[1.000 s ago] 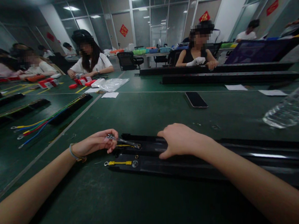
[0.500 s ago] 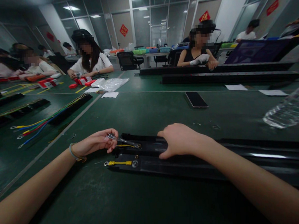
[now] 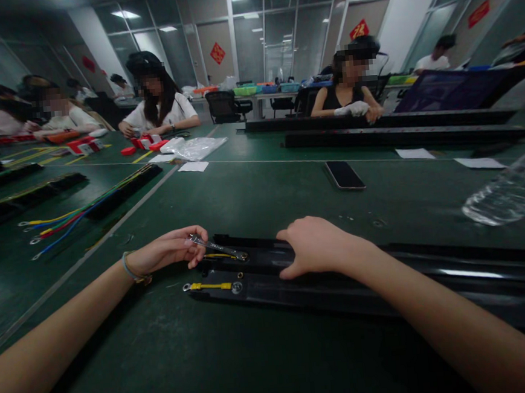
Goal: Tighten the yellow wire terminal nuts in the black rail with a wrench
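Note:
A metal wrench (image 3: pixel 218 247) is held by one end in my left hand (image 3: pixel 169 252), fingers closed around it. Its other end sits over a fastener at the end of a yellow wire inside a long black channel (image 3: pixel 267 258). My right hand (image 3: pixel 316 245) grips that channel from above, thumb on the near side and fingers over the far side. Nearer to me, a second black channel (image 3: pixel 288 291) lies alongside, with a short yellow wire (image 3: pixel 211 286) fixed to it at a round fastener. The wire's ring terminal (image 3: pixel 186 287) sticks out past the channel's end.
A phone (image 3: pixel 345 175) lies beyond my right hand, and a clear plastic bottle (image 3: pixel 509 186) lies at the right. Black strips with coloured wires (image 3: pixel 86 207) are at the left. Co-workers sit across the table near long black channels (image 3: pixel 398 132) and a plastic bag (image 3: pixel 201 147).
My hands, the wrench and the channels look unmoved. Across the table, the co-worker at right has lowered a gloved hand towards the black channel.

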The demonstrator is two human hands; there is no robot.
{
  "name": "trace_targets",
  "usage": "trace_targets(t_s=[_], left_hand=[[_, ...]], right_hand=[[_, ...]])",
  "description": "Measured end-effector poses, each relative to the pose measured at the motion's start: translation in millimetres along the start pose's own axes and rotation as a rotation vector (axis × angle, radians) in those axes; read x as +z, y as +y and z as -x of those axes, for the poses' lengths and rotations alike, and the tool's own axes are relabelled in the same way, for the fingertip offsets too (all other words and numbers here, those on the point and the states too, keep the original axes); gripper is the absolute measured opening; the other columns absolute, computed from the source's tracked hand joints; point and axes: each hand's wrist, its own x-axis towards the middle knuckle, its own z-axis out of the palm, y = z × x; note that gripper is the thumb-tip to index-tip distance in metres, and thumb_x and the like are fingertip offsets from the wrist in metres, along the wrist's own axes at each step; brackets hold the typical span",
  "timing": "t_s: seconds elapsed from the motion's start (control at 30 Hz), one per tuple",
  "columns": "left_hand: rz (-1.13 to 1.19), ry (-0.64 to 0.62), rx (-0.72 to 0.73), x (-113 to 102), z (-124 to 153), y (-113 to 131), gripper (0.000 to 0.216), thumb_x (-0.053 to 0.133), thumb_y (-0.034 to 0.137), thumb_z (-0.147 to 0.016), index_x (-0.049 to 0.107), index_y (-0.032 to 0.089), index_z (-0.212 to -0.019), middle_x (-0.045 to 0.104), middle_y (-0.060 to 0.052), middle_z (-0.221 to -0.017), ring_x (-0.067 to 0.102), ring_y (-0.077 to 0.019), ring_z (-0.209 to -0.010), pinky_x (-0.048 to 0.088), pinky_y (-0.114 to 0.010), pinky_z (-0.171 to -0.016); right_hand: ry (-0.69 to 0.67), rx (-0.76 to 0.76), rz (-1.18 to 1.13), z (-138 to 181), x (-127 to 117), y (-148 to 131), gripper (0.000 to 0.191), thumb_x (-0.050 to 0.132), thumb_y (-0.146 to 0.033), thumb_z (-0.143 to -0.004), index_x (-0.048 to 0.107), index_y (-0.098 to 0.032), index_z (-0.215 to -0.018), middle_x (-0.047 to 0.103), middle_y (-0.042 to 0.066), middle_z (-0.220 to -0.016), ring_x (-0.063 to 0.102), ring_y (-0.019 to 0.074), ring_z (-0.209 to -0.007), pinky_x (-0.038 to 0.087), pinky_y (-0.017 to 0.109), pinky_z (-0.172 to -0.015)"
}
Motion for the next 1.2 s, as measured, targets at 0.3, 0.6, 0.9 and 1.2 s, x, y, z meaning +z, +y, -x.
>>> trace_targets(t_s=[0.3, 0.6, 0.9, 1.2], left_hand=[[0.017, 0.007, -0.001, 0.7, 0.5, 0.0, 0.020, 0.051, 0.024, -0.080, 0.047, 0.013, -0.096, 0.055, -0.006, -0.078, 0.051, -0.0156, -0.069, 0.044, -0.025, -0.060], [-0.023, -0.003, -0.008, -0.7, 1.4, 0.0, 0.017, 0.055, 0.027, -0.077, 0.049, 0.013, -0.085, 0.054, -0.004, -0.072, 0.051, -0.0137, -0.063, 0.043, -0.023, -0.056], [-0.034, 0.004, 0.029, 2.3, 1.0, 0.9, 0.022, 0.053, 0.027, -0.077, 0.047, 0.013, -0.093, 0.048, -0.003, -0.069, 0.045, -0.0130, -0.062, 0.040, -0.021, -0.052], [0.028, 0.010, 0.038, -0.8, 0.0, -1.3, 0.034, 0.051, 0.024, -0.078, 0.037, 0.018, -0.109, 0.051, -0.006, -0.081, 0.048, -0.0155, -0.067, 0.042, -0.025, -0.057]], right_hand=[[0.004, -0.006, 0.010, -0.5, 0.0, 0.5, 0.061, 0.053, -0.060, -0.057, 0.062, -0.015, -0.097, 0.064, 0.010, -0.083, 0.057, 0.0229, -0.073, 0.045, 0.035, -0.062], [0.000, -0.005, 0.013, 0.8, -0.8, 0.1, 0.060, 0.054, -0.059, -0.056, 0.063, -0.016, -0.096, 0.064, 0.009, -0.082, 0.057, 0.0228, -0.073, 0.045, 0.035, -0.062], [0.015, -0.013, 0.028, -0.2, 0.7, 0.8, 0.059, 0.054, -0.059, -0.056, 0.063, -0.015, -0.094, 0.064, 0.009, -0.080, 0.057, 0.0227, -0.070, 0.045, 0.036, -0.061], [0.000, -0.002, 0.006, 0.2, -0.1, -0.1, 0.059, 0.054, -0.059, -0.056, 0.063, -0.016, -0.096, 0.064, 0.009, -0.082, 0.057, 0.0227, -0.073, 0.045, 0.035, -0.062]])
